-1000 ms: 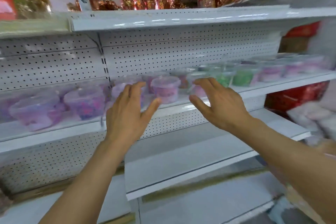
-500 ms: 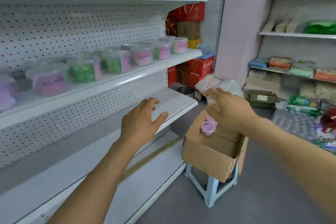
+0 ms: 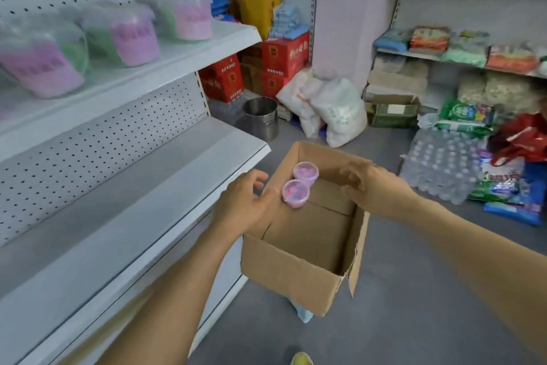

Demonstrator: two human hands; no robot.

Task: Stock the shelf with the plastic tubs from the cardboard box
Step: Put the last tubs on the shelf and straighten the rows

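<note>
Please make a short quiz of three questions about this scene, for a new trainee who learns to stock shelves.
1. How many plastic tubs are visible in the cardboard box?
2. True or false: the left hand already grips a tub.
3. Where do the stocked tubs stand? A) the upper shelf B) the lower shelf C) the floor

Key
1. Two: the near tub and the far tub, side by side at the box's left wall.
2. False: its fingers are loosely spread beside the near tub; the right hand also holds nothing.
3. A
</note>
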